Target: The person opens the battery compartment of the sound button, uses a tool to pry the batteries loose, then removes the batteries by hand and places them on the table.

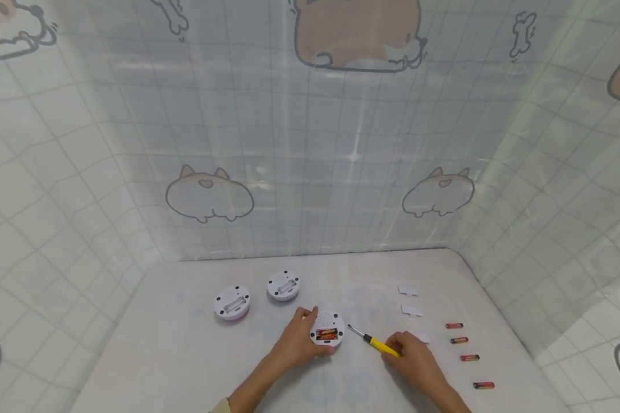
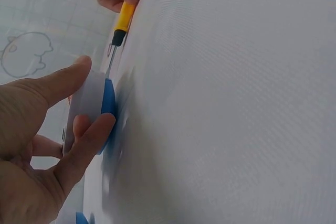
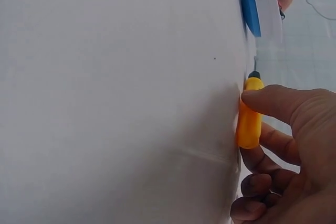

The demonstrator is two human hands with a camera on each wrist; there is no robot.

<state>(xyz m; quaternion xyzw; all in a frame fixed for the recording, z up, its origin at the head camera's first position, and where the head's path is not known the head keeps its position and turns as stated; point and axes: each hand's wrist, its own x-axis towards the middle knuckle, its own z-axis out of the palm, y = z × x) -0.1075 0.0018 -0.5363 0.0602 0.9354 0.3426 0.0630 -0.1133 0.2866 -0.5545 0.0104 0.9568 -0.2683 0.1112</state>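
Observation:
My left hand (image 1: pixel 297 339) holds a round white device (image 1: pixel 329 319) by its edge, thumb and fingers on opposite sides. Two red-and-black batteries (image 1: pixel 326 334) lie in the uncovered compartment on its upturned face, beside a speaker grille of small holes. The left wrist view shows the device's blue lower part (image 2: pixel 108 98) close to the tabletop. Between thumb and fingers, my right hand (image 1: pixel 415 362) pinches the yellow handle of a screwdriver (image 3: pixel 250 116). In the head view, the screwdriver's metal tip points toward the device, a little apart from it and low over the table.
Two similar round devices (image 1: pixel 232 304) (image 1: pixel 283 287) lie to the left and behind, their battery compartments uncovered. Small white covers (image 1: pixel 407 291) are on the right, one partly hidden by my right hand. Several loose batteries (image 1: pixel 469 357) lie in a column farther right. Patterned sheets (image 1: pixel 310 143) enclose the table.

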